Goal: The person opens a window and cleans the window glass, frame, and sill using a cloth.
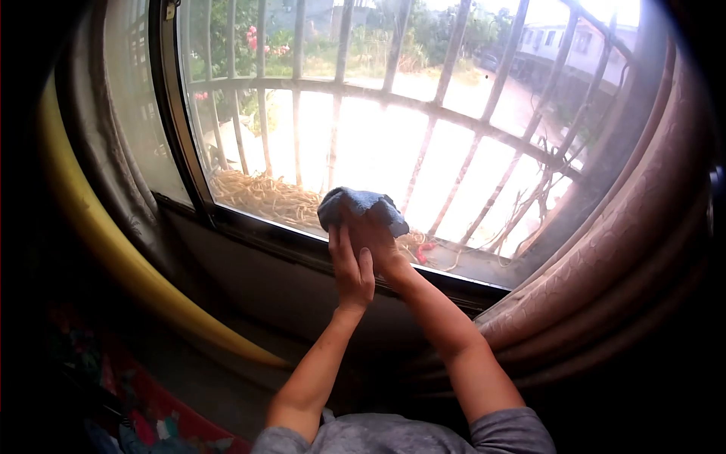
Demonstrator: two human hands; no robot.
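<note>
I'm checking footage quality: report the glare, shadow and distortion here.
Head view: glare whites out the ground outside; head view: the blue cloth stands out against it, while the lower corners are nearly black; head view: apparent lens distortion bows the window bars.

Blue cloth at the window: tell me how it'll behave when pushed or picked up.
The blue cloth is probably floppy: its edges crease and bend about the right hand. Its small, crumpled bulk suggests little weight. Its soft-looking surface seems easy to grip.
</note>
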